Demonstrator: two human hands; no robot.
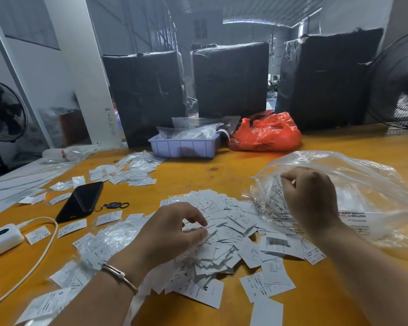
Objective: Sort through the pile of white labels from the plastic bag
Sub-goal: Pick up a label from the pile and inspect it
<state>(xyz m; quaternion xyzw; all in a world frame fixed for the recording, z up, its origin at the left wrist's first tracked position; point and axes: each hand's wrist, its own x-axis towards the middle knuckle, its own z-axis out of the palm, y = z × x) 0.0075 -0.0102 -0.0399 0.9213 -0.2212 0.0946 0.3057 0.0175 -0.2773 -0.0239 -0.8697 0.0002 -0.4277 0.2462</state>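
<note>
A pile of white labels point(231, 234) printed with size letters lies in the middle of the orange table point(222, 168). My left hand point(172, 229) hovers over the pile's left side, its fingers curled and pinching at labels under the fingertips. To the right lies a large clear plastic bag point(353, 184) with printed warning text. My right hand point(311, 198) grips the bag's near edge with curled fingers, right beside the pile.
A black phone point(80, 201) with a key fob, a white power bank point(3, 238) and its cable lie at the left. Loose labels and small clear bags are scattered around. A lilac tray point(184, 147), a red bag point(266, 132) and black wrapped bales stand at the back.
</note>
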